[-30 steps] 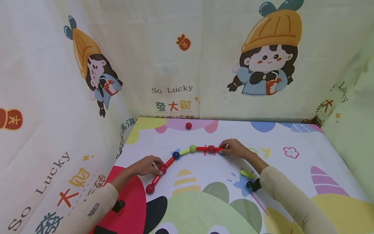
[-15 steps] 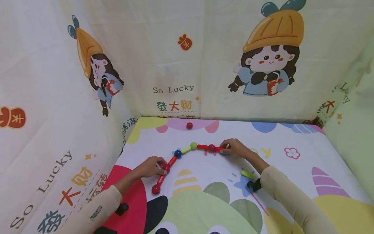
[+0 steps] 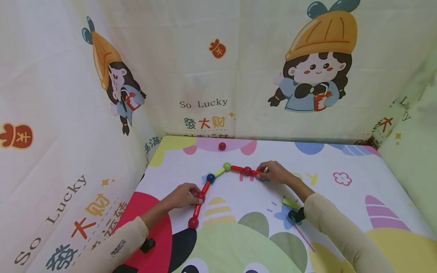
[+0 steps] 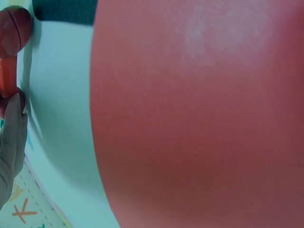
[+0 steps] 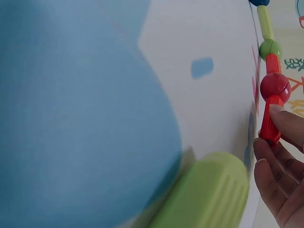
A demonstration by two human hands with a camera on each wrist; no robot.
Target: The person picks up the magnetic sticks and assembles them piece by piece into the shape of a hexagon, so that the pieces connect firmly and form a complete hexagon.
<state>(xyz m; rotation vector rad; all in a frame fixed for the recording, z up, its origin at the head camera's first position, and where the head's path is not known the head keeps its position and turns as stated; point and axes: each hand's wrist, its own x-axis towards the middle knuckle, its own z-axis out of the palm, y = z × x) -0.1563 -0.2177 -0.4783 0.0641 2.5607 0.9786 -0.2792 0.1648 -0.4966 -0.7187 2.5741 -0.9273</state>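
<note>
A chain of balls and rods bends in an arch over the table in the head view. My left hand point(image 3: 186, 195) pinches a red ball point(image 3: 201, 196) in its left part. Below that hand the chain ends in another red ball point(image 3: 193, 223), joined by a red rod point(image 3: 197, 209). A blue ball point(image 3: 210, 178), a light green rod point(image 3: 219, 172) and a green ball point(image 3: 227, 166) form the bend. My right hand point(image 3: 274, 172) pinches the red end rod point(image 5: 270, 123) between thumb and fingers, just beyond a red ball point(image 5: 274, 87).
A loose red ball point(image 3: 222, 146) lies near the table's far edge. One light green rod point(image 3: 290, 203) rests beside my right forearm, and looms large in the right wrist view. Printed cloth walls point(image 3: 252, 76) enclose the table point(image 3: 307, 159) at the back and sides.
My left hand has shifted right with its red ball, swinging the chain's lower end rightward. The bend at the green ball has sharpened and moved slightly farther back. My right hand has hardly moved.
</note>
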